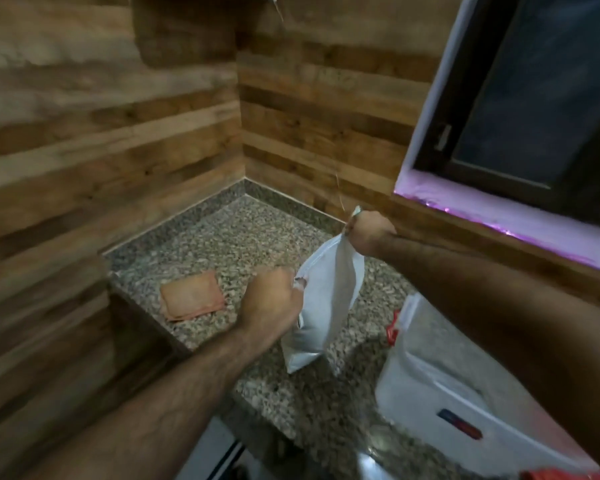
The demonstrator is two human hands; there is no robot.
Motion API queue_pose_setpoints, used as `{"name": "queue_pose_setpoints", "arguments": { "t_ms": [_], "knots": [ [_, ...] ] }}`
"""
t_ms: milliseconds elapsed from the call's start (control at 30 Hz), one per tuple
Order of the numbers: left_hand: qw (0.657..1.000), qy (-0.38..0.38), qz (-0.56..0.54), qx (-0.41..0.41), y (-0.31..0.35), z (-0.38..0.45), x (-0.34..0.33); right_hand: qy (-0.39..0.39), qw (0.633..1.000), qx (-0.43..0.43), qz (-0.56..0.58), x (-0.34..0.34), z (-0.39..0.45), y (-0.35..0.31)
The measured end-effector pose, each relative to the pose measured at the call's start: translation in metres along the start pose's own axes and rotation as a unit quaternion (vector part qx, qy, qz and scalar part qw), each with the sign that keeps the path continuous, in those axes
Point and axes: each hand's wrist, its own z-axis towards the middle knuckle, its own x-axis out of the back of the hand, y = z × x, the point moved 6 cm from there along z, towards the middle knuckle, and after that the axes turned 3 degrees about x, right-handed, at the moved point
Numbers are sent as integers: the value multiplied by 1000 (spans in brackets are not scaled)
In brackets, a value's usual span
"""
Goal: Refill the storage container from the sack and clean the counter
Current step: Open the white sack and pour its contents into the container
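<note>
A white sack point(323, 306) stands upright on the speckled granite counter point(222, 244), held at its top by both hands. My left hand point(272, 299) grips the sack's near top corner. My right hand point(369, 233) pinches the far top corner, pulling it up and back. To the right sits a white plastic storage container point(440, 386) with red clips point(392, 329), partly hidden under my right forearm. A folded orange cloth point(192, 299) lies flat on the counter to the left of the sack.
Wood-panelled walls point(118, 150) meet in the corner behind the counter. A dark window with a pink-lit sill point(499, 216) is at the right. The counter's left edge drops off beside a dark wooden panel point(142, 334).
</note>
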Motion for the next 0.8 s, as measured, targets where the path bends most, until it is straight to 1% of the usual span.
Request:
{"name": "queue_pose_setpoints", "arguments": {
  "t_ms": [67,200,433,467,533,633,700,800],
  "knots": [
    [1000,-1,13,-2,-11,-20,-23,-44,997,55,17,-1,-37,-5],
    [1000,-4,9,-3,-30,-49,-50,-64,995,66,22,-26,-53,-3],
    [998,-58,-23,9,-46,-77,-68,-44,992,119,14,-40,-75,6],
    [996,-74,-39,7,-47,-80,-70,-37,992,124,1,-39,-81,6],
    [990,-102,-95,11,-55,-87,-72,6,987,159,-24,-32,-103,-2],
    [971,-155,-178,43,-73,-101,-76,41,971,233,19,-30,-154,-27],
    [967,-161,-190,51,-88,-107,-77,25,965,257,54,-33,-193,-43],
    [969,-146,-192,59,-106,-110,-79,-27,966,233,104,-46,-228,-58]
  ]
}}
